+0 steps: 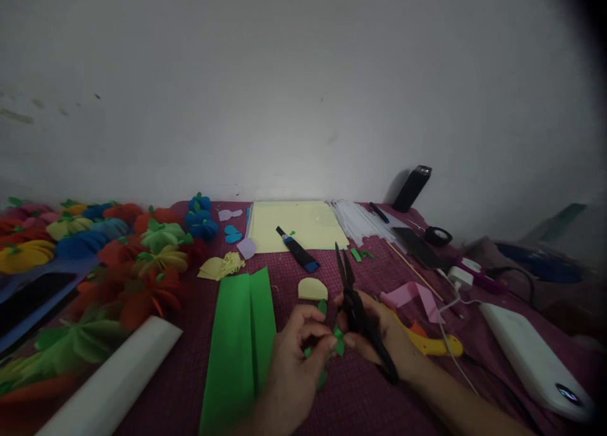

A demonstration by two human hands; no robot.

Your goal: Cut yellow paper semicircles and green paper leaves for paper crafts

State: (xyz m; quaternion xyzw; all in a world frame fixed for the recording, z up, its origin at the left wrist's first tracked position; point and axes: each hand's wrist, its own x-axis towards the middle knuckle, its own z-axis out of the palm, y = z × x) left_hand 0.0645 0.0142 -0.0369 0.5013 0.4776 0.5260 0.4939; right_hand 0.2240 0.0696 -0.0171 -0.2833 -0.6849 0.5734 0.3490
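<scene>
My left hand [301, 354] pinches a small green paper piece [339, 342] between thumb and forefinger. Close beside it, my right hand [384, 328] is closed around black-handled scissors [353, 300], their blades pointing up and away from me; its fingertips are near the same green piece. More green leaf-shaped bits [322, 307] show behind and below the left hand. Folded green paper [237, 347] lies to the left of that hand. Just beyond both hands is a pale yellow rounded paper piece [313, 289]. A black and blue cutter knife [298, 249] rests farther back, partly over yellow sheets [265, 224].
Many colourful paper flowers [156, 259] crowd the left, with a white roll [114, 379] before them. On the right are a yellow glue gun [436, 345], pink ribbon [412, 297], a phone [417, 246], cables and a white power bank [531, 360]. A wall stands behind.
</scene>
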